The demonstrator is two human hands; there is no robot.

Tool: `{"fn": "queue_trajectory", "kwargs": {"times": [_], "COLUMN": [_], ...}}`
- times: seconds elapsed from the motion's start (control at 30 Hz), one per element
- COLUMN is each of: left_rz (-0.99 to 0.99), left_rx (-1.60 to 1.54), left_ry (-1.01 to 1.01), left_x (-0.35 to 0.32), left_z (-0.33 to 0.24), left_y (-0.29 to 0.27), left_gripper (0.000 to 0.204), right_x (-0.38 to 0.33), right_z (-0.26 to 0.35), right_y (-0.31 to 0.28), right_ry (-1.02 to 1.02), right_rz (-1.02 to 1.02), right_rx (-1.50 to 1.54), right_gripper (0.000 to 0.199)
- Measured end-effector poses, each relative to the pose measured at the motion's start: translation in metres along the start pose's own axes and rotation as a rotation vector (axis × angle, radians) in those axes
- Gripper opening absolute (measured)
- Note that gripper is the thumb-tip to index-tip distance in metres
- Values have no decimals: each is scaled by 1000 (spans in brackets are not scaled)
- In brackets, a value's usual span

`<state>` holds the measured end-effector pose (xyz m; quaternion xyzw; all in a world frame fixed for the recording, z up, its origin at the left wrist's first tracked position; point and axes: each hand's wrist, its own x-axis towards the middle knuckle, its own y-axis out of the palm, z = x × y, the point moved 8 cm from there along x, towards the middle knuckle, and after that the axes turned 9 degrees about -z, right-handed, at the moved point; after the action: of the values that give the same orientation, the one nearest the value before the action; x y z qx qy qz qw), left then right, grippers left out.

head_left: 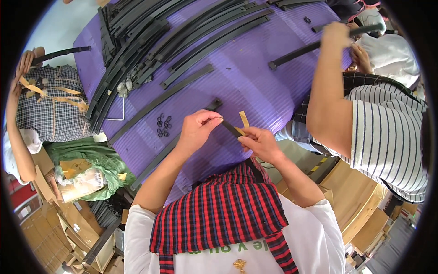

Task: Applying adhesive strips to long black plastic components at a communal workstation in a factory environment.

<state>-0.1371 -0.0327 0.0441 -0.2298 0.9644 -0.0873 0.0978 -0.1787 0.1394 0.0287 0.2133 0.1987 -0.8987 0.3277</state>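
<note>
A short, narrow black strip (231,127) spans the gap between my hands, above the purple table. At its left end, the thumb and forefinger of my left hand (196,131) are pinched together. My right hand (262,143) grips the other end. A tan paper-like tape (244,118) sticks up beside the right fingers, and some tan shows along the strip there. Beneath my left hand lies a long dark flat bar (157,163), its far end showing past the knuckles. Left of that hand is a cluster of small black rings (163,124).
Long dark bars (200,39) are heaped across the purple table (255,86). A bent metal rod (122,106) lies left. Co-workers handle bars at the left and right; the right one's raised forearm (325,86) is close by. A green plastic bag (114,171) sits below the table's left edge.
</note>
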Motion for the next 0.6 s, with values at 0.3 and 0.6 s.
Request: {"fn": "queue_trajectory", "kwargs": {"times": [0.3,0.6], "left_rz": [-5,-79], "left_rx": [96,-138], "left_ry": [216,-164], "left_x": [-19,-1], "left_z": [-34,8], "left_y": [1,-10], "left_gripper": [14,18], "right_x": [-1,13], "right_z": [23,14], "right_y": [16,13], "right_ry": [18,73], "right_rz": [197,75], "right_rx": [175,115], "right_gripper": [59,24]}}
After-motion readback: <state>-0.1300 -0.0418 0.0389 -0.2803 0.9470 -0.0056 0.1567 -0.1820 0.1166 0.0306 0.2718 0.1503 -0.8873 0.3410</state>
